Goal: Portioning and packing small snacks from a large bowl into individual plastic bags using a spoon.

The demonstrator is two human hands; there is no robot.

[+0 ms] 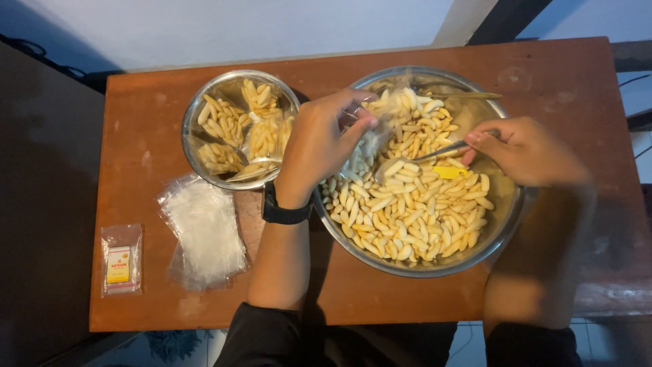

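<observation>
Snack sticks (pixel 414 214) fill the big steel bowl (pixel 506 217) on the brown table (pixel 557 75), largest thing there. Beside it, a smaller bowl (pixel 197 146) holds filled packets. Her left hand (pixel 319 139) pinches a clear bag (pixel 370 146) open; the right hand (pixel 523 151) grips a spoon (pixel 414 162) touching the sticks.

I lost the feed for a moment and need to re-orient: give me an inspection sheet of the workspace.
Surface: brown wooden table, scuffed.
Job's things: large steel bowl of pale finger-shaped snacks; clear plastic bag; metal spoon.
Clutter: smaller steel bowl holding filled bags; stack of empty clear bags; small packet of labels.
Grippers: left hand holds the bag over the large bowl; right hand holds the spoon.
Cables: dark cable at far left.
Surroundings: pale wall, tiled floor.
</observation>
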